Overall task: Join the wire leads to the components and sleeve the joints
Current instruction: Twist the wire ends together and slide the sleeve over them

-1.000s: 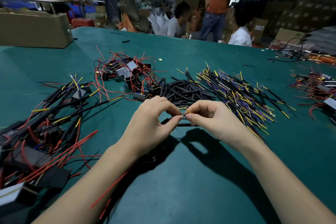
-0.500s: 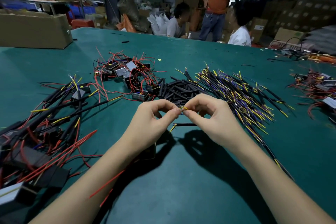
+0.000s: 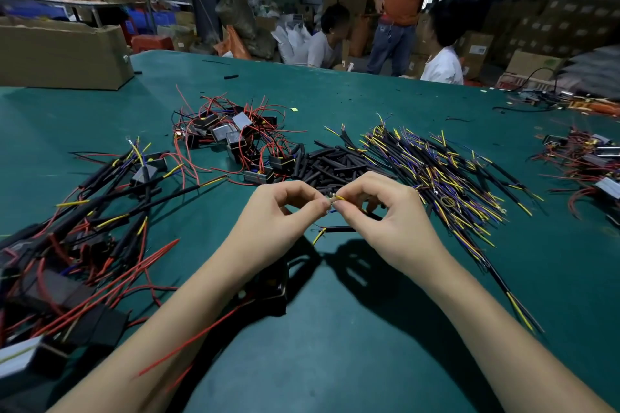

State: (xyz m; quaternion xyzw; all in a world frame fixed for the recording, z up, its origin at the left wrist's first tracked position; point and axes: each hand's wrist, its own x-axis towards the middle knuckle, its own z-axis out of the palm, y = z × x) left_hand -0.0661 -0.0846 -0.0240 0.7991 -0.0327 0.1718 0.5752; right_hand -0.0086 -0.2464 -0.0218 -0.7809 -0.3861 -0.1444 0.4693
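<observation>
Both hands pinched the joint above the green table [image 3: 335,345]: left hand [image 3: 275,225] and right hand [image 3: 392,225] on the yellow lead [image 3: 339,198], just nearside of the black sleeve pile [image 3: 332,164]; best twisted tight, ends aligned, before sleeving.

1. I see a matt green table cover [image 3: 335,345], cloth-like.
2. Sleeves [image 3: 332,164]: matt black tubing, rubbery.
3. Leads [image 3: 446,178]: smooth plastic insulation.
4. Box [image 3: 60,57]: plain brown cardboard.

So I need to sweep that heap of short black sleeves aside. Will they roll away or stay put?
The black sleeves look like round tubes, so loose ones would probably roll. They seem light and should scatter easily. The green table looks flat, with nothing to stop them.
</observation>
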